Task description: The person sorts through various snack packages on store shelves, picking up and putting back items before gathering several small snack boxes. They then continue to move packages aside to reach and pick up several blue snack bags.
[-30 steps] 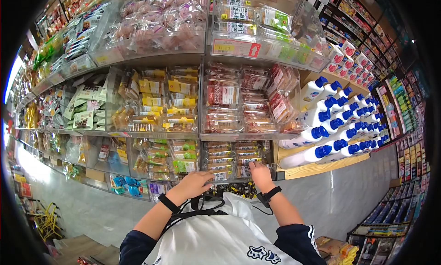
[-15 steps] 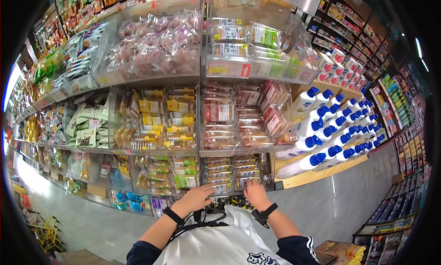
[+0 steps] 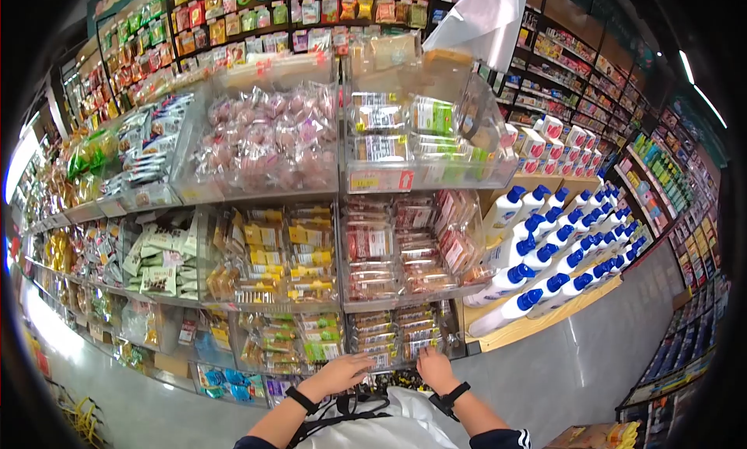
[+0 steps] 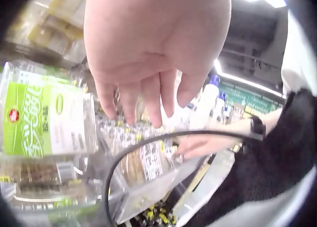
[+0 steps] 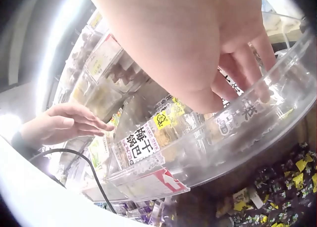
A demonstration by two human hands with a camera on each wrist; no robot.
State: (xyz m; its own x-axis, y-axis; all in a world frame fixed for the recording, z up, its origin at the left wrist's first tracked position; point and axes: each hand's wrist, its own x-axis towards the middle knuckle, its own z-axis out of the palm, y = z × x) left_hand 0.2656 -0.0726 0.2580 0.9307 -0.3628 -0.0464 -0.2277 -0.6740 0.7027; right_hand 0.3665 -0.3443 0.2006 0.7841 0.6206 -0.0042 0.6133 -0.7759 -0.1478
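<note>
In the head view, the left hand (image 3: 341, 373) is held over the front edge of the lowest clear bin, fingers extended. It holds nothing in the left wrist view, where the palm (image 4: 158, 44) is above brown-snack packets (image 4: 136, 165) and right of a green-labelled packet (image 4: 44, 118). The right hand (image 3: 437, 370) is at the right part of the same bin's front. In the right wrist view its fingers (image 5: 242, 64) reach behind the clear lip (image 5: 223, 153) and rest on white-labelled packets (image 5: 141, 145); whether they press one is hidden.
Above are bins of red-labelled packets (image 3: 369, 243), yellow-labelled packets (image 3: 311, 256) and pink-wrapped snacks (image 3: 264, 138). Blue-capped white bottles (image 3: 506, 250) stand on a wooden shelf (image 3: 498, 336) at the right. A black cable (image 4: 116, 162) hangs by the left wrist. Grey floor (image 3: 560, 371) lies below.
The head view has tilted upward, so the bins and both hands appear lower and more of the far shelves shows. Both hands stay near the same bin; the right hand's fingers have shifted slightly.
</note>
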